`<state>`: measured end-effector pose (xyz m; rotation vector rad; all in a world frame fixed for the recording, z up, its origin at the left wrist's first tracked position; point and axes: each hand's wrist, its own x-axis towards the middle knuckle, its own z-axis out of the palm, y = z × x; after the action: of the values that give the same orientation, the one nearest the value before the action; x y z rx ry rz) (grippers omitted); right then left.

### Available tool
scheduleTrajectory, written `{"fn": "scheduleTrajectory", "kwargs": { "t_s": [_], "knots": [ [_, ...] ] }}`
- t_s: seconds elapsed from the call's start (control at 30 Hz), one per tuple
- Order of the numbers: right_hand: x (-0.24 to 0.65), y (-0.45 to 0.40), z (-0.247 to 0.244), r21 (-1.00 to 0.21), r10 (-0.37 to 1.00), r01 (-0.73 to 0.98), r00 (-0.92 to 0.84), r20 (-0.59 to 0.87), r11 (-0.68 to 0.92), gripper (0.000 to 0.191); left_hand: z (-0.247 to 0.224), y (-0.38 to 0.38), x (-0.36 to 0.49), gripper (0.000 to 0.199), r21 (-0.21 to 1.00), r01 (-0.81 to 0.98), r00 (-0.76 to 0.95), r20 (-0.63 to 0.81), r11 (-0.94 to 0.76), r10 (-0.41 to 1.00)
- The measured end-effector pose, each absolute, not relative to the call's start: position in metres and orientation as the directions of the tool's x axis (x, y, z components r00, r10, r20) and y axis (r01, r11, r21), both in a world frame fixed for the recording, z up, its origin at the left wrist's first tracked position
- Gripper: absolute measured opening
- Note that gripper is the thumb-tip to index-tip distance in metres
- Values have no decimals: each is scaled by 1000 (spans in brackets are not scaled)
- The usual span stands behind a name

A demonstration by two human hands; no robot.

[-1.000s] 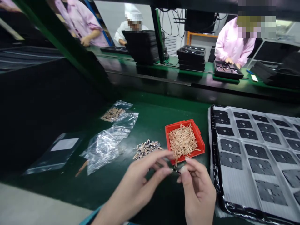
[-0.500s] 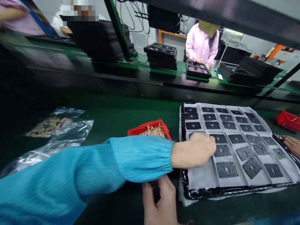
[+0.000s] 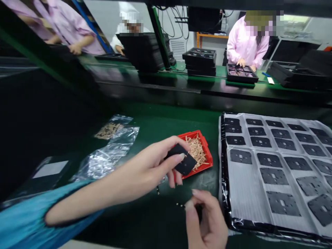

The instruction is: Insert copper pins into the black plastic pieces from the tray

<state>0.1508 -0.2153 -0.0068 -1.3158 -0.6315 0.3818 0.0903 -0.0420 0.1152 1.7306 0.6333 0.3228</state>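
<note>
Black plate (image 3: 188,165) gripped between thumb and fingers of the left hand (image 3: 153,167), tilted, raised above the worktop (image 3: 155,126), roughly midway between its far and near edges. Seen over the near-left corner of the red bin (image 3: 209,154); cannot tell whether touching it. In the right hand (image 3: 211,219), nearer the worktop's near edge, a small dark strip (image 3: 181,205) with pale dots, pinched between thumb and forefinger, one end sticking out to the left.

Best to support the plate by its edges, with the thumb clear of the small openings, and to turn it square and level before bringing the strip close. Pinch lightly: likely thin enough to bend, and easy to drop. Steady both wrists low over bare worktop, away from the pale strips (image 3: 196,148) in the bin, where anything so small could get lost. Line up by the dots, one end first, then press gently along the length. Mind the sleeve (image 3: 33,221) near the clear plastic bags (image 3: 100,162), and the left edge of the tray (image 3: 243,183) to the right, so as not to knock either.
</note>
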Motion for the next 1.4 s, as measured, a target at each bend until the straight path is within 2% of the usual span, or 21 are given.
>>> {"fn": "scheduleTrajectory", "kwargs": {
  "t_s": [0.1,0.23,0.37,0.57,0.73,0.93,1.2,1.4],
  "knots": [
    [157,-208,10,-951,520,158,807,280,267,20,97,-55,64,36,968,252,795,-214,12,567],
    [173,-194,18,-938,646,303,684,338,169,23,82,-82,47,30,971,177,764,-240,163,598],
    [178,-189,15,-924,716,341,600,357,175,27,70,-99,43,22,988,143,750,-147,59,645],
    [172,-185,20,-931,718,333,610,334,151,25,63,-99,41,29,986,138,721,-35,-93,692],
    [173,-183,23,-931,719,337,613,329,139,24,64,-101,36,33,967,176,701,9,-185,713],
    [174,-183,22,-927,736,341,585,340,157,25,68,-99,36,31,957,199,710,10,-214,704],
    [171,-184,21,-898,725,398,560,400,189,30,69,-103,34,33,870,269,692,123,-413,711],
    [168,-185,23,-829,666,517,544,510,212,32,73,-105,40,31,856,283,668,148,-433,729]
  ]
}}
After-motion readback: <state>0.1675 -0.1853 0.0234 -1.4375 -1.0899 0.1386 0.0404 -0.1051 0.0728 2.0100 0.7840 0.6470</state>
